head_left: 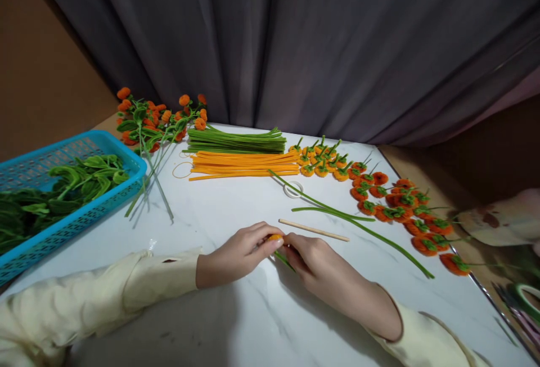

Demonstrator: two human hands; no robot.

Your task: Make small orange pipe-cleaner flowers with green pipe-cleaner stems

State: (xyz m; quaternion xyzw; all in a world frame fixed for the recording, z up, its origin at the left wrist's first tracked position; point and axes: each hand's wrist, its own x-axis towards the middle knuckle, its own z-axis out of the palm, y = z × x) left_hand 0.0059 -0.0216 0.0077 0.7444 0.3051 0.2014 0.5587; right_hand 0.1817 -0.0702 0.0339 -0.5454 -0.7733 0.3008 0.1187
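Note:
My left hand point(242, 254) pinches a small yellow-orange pipe-cleaner flower point(276, 237) between thumb and fingers. My right hand point(320, 263) meets it from the other side, its fingers closed at the same flower. A green pipe-cleaner stem point(285, 260) slants down below the flower, next to my right fingertips. Most of the flower is covered by my fingers. Just beyond the hands a thin wooden stick point(314, 230) lies on the white marbled table point(236, 206). Two loose green pipe cleaners point(379, 238) and a white tape ring point(293, 188) are behind it.
Green pipe cleaners point(236, 141) and orange pipe cleaners point(244, 163) lie bundled at the back. Yellow-orange flower heads point(321, 169) and darker orange ones point(424, 245) line the right. At left stand a blue basket point(141, 173) of green leaves point(97, 173) and finished orange flowers point(184, 100).

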